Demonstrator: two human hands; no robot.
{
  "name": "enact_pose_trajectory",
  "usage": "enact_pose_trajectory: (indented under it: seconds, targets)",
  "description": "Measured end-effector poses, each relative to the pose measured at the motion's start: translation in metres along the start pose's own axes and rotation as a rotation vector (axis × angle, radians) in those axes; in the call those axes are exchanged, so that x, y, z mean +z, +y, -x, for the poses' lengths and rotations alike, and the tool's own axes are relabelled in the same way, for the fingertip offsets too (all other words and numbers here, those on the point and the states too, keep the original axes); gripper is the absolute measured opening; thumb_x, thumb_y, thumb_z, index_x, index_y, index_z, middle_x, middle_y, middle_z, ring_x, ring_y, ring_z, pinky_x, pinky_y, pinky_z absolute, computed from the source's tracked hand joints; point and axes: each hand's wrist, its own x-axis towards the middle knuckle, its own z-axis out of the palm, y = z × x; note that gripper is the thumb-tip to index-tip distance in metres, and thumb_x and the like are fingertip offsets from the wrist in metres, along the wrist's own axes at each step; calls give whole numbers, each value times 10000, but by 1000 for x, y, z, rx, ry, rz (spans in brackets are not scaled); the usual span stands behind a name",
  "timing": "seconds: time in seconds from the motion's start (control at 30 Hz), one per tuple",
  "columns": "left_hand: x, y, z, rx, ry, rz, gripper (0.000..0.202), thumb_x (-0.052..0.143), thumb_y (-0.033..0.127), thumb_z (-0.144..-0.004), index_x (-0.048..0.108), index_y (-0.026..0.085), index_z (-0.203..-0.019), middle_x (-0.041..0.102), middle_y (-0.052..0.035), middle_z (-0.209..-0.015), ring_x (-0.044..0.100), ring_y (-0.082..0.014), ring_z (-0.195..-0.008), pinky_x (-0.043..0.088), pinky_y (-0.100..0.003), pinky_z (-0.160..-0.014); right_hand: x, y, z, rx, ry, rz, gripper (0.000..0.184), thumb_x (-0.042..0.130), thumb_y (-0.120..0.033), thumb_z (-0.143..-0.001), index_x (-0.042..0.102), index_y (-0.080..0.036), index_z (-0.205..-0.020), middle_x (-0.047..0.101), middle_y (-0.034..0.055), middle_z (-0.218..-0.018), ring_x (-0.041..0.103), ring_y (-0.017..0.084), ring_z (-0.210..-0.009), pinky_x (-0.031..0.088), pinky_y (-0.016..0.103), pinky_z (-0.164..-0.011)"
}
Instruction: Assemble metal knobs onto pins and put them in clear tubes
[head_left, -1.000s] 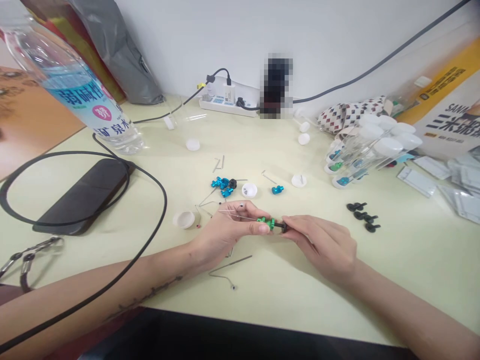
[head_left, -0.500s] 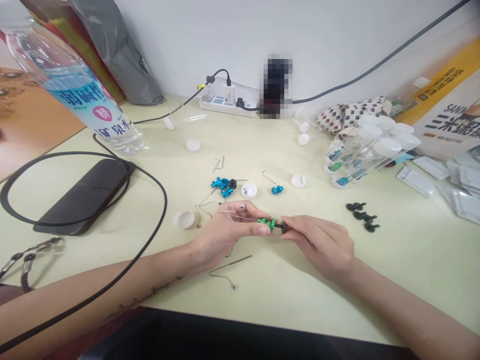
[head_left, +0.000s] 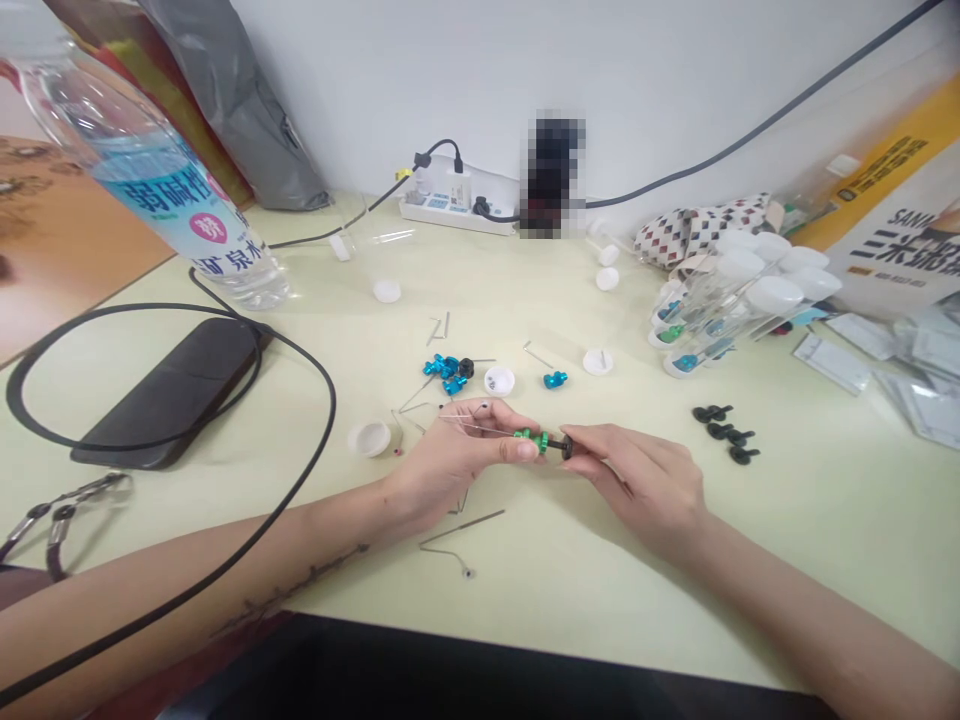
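Note:
Between thumb and fingers, my left hand (head_left: 469, 450) grips a green metal fitting (head_left: 531, 440) with thin bent wires (head_left: 480, 425) running leftward from it. At the fitting's right end is a black thumb screw (head_left: 564, 446), its round head pinched by the fingertips of my right hand (head_left: 637, 470). The screw's dark shaft shows between its head and the green part. Just beyond my hands lie several blue metal fittings (head_left: 448, 370), with one more blue fitting (head_left: 555, 380) apart from them. A bent wire with a small ball end (head_left: 466, 572) rests near the table's front.
Black thumb screws (head_left: 720, 430) lie on the right. Behind them stand clear tubes with white caps (head_left: 772, 292). A small white cap (head_left: 499, 381) holds tiny parts. A water bottle (head_left: 195, 215), a black power bank (head_left: 165, 400) and a looping cable (head_left: 330, 400) occupy the left.
The right hand has shifted very slightly to the left and up, still on the black screw's head. The left hand keeps its grip on the green fitting.

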Motion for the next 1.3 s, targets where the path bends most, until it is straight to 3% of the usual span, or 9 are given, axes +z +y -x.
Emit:
enact_pose_trajectory:
  seconds: [0.13, 0.4, 0.6, 0.9, 1.3]
  targets:
    - [-2, 1, -2, 7, 12, 27, 129, 762, 122, -656, 662, 150, -733, 692, -13, -851, 628, -138, -827, 452, -285, -822, 1, 0, -1, 48, -3, 14, 304, 615, -188, -844, 556, -133, -1138, 696, 46, -798, 661, 121, -699, 552, 231, -668]
    - [-2, -3, -2, 24, -6, 12, 136, 761, 106, -652, 663, 157, -731, 686, 10, -817, 627, -112, -776, 445, -267, -831, 2, -2, -1, -2, 39, 27, 191, 593, -122, -843, 598, -155, -1032, 712, 47, -803, 671, 131, -700, 565, 231, -661]
    - [-1, -2, -1, 28, 4, -26, 144, 769, 124, -639, 655, 161, -720, 688, 3, -814, 632, -134, -782, 447, -303, -836, 2, -1, 0, 3, 23, 20, 188, 585, -159, -854, 605, -162, -1041, 713, 42, -794, 672, 131, -680, 565, 230, -650]
    - [1, -1, 0, 48, -14, -83, 135, 766, 145, -659, 670, 165, -752, 681, 19, -761, 633, -112, -761, 456, -264, -812, 2, 0, 1, -8, 23, -6, 172, 594, -152, -850, 604, -144, -1022, 704, 45, -781, 659, 123, -672, 547, 219, -636]
    - [1, -1, 0, 44, -5, -68, 137, 770, 141, -645, 666, 161, -731, 696, 1, -786, 640, -129, -767, 461, -284, -813, 2, -1, -2, 1, 14, 0, 142, 555, -192, -879, 615, -146, -999, 697, 41, -749, 648, 118, -636, 535, 212, -606]
